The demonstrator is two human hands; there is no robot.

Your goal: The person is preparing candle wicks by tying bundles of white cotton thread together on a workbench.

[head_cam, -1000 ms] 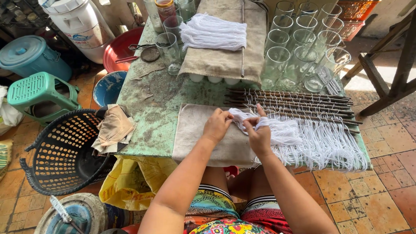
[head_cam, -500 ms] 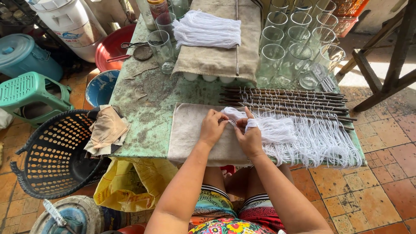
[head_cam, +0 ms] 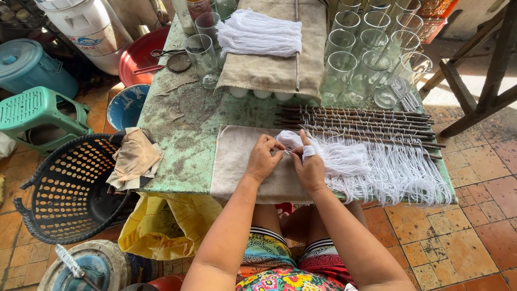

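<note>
Pinching one thin white string (head_cam: 288, 153) between both hands right now, left hand (head_cam: 262, 159) and right hand (head_cam: 309, 167) with fingertips clamped together on it, just above the beige cloth (head_cam: 237, 167) at the near table edge. Pulling it off the loose white string bundle (head_cam: 344, 157) beside the right hand. Best keeping it taut and separating a single strand only, well clear of the strung metal rods (head_cam: 355, 121) and glass tumblers (head_cam: 371, 59) behind.
</note>
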